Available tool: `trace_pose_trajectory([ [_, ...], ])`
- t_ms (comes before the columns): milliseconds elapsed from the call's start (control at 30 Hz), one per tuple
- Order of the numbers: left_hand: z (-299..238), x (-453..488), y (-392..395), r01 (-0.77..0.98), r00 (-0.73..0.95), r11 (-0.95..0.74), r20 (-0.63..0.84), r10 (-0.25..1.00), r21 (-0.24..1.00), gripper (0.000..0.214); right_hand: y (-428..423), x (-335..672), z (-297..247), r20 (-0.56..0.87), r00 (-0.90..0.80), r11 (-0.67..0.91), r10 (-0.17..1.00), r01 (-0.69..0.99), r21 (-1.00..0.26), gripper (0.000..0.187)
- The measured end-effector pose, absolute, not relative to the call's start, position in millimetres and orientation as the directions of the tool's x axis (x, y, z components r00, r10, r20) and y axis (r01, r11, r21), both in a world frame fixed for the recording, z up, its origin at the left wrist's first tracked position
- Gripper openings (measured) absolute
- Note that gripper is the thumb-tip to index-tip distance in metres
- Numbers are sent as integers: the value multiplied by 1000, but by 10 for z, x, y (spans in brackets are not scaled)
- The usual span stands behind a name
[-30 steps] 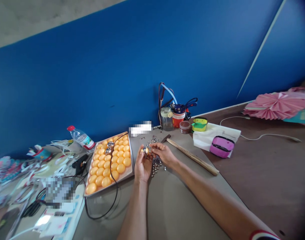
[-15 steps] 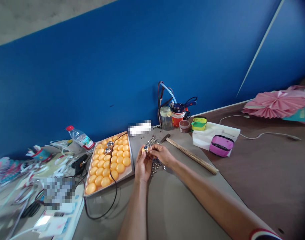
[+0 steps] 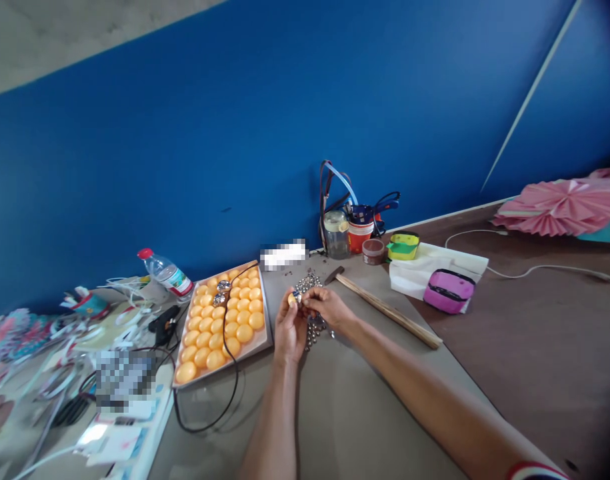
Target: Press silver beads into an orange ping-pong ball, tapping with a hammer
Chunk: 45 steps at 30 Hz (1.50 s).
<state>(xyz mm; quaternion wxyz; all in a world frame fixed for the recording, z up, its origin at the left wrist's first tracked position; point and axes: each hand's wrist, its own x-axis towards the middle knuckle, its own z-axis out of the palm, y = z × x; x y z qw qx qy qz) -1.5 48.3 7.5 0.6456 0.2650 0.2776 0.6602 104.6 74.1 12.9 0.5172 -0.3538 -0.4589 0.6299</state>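
My left hand [image 3: 289, 329] is closed around a small orange ball [image 3: 292, 299] held up above the table. My right hand [image 3: 325, 308] pinches a small silver piece against that ball, fingertips touching it. Beneath both hands lies a heap of small silver beads [image 3: 311, 328]. To the left sits a tray [image 3: 265, 333] filled with several rows of orange balls, two of them covered in silver. A black cable [image 3: 229, 373] loops across the tray.
A wooden-handled hammer [image 3: 389, 312] lies right of my hands. Behind stand a glass jar [image 3: 337, 235], a cup of tools [image 3: 359, 230], a small tub [image 3: 373, 251]. A pink case [image 3: 447, 291] rests on white paper. A water bottle [image 3: 166, 272] and clutter lie left.
Both hands stay together on the ball; the fingers shifted slightly around it. The camera view drifted a little to the left, moving everything rightward.
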Motion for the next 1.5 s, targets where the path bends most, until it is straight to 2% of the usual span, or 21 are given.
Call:
trace_pose_trajectory([
  [200,68,6,466,-678,-24,-35,25,999,735,36,727,1033,134,3,-174,-51,985,-305,-951,11],
  [300,76,19,462,-675,-26,-42,34,999,736,37,726,1007,126,-11,-120,-49,993,-319,-947,17],
  [367,84,23,464,-682,-29,-42,31,999,730,38,735,995,110,-28,-111,-66,993,-357,-932,24],
  [500,119,5,469,-724,-16,-3,-12,1000,690,33,797,1033,70,-47,-211,-149,976,-498,-854,32],
  [567,139,-9,468,-760,-8,28,-52,999,649,29,851,1084,45,-19,-175,-106,984,-503,-858,29],
  [633,153,-20,467,-782,-4,50,-86,996,622,28,905,1144,10,37,-32,23,999,-356,-934,21],
  [700,155,-28,470,-780,-7,57,-99,995,623,30,948,1203,-35,151,118,159,982,-62,-985,11],
  [800,143,-35,487,-766,-39,39,-108,993,641,34,991,1285,-111,350,179,278,919,333,-901,12],
  [900,130,-40,511,-758,-91,10,-120,989,652,31,1018,1359,-175,431,157,286,888,544,-789,22],
  [1100,128,-53,533,-725,-171,-51,-108,979,686,26,1033,1466,-181,279,42,164,959,721,-673,26],
  [1300,106,-77,543,-749,-160,-37,-127,979,662,25,1047,1546,-116,124,-159,202,979,772,-602,26],
  [1500,91,-67,545,-748,-140,-22,-126,982,664,24,1038,1548,-111,113,-233,255,966,780,-572,22],
])
